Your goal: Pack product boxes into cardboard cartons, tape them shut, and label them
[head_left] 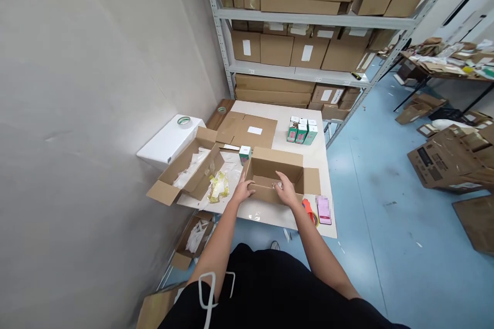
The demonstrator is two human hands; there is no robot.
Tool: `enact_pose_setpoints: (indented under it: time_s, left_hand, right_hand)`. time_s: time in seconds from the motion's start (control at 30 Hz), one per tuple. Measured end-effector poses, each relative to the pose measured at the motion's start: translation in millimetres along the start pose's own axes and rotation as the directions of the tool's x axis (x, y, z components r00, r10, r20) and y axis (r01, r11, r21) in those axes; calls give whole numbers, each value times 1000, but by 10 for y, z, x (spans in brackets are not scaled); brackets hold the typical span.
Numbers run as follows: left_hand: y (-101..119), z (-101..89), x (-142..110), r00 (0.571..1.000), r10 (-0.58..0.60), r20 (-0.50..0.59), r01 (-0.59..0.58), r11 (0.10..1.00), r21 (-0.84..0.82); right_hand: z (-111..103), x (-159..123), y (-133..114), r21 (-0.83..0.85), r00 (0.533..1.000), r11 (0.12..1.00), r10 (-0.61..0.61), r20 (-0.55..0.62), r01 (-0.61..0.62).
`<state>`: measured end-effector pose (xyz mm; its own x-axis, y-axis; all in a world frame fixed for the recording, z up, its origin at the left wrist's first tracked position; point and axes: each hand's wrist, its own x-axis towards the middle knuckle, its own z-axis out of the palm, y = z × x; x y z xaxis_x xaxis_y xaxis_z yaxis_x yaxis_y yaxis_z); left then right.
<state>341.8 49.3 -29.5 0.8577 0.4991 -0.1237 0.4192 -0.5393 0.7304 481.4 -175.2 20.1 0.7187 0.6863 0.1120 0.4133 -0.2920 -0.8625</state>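
An open cardboard box stands near the table's front edge, flaps folded out. My left hand is at its front left corner, thumb and fingers around the wall. Over the front wall reaches my right hand, index finger and thumb spread apart. A small whitish bit shows by that thumb, too small to name. Just behind the box's left corner is a green and white carton. Several similar green and white cartons stand grouped at the table's back right.
At left, a long open box holds white wrapping; crumpled yellow-clear plastic lies beside it. Flattened cardboard is behind. An orange tape dispenser and a pink-purple phone-shaped item lie front right. A shelf rack stands beyond.
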Motion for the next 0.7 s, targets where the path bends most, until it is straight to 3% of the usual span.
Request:
enact_pose_setpoints:
  time_s: [0.2,0.33,0.53,0.7]
  left_hand:
    - [-100,-60,70,999,-9,54,9,1000,1]
    - [-216,-195,195,1000,-2,-7,1,999,-53]
    - [-459,-556,577,992,28,-123,-44,990,-132]
    - [-670,-818,1009,996,-14,-93,-7,975,-224]
  right_hand:
    - [338,284,-88,115,997,992,51,57,-58]
    - [699,598,-237,243,988,958,133,82,-150]
    - [1332,1290,-454,301,963,914,256,87,-270]
    - [1732,1933,-467,239,923,892,376,76,-383]
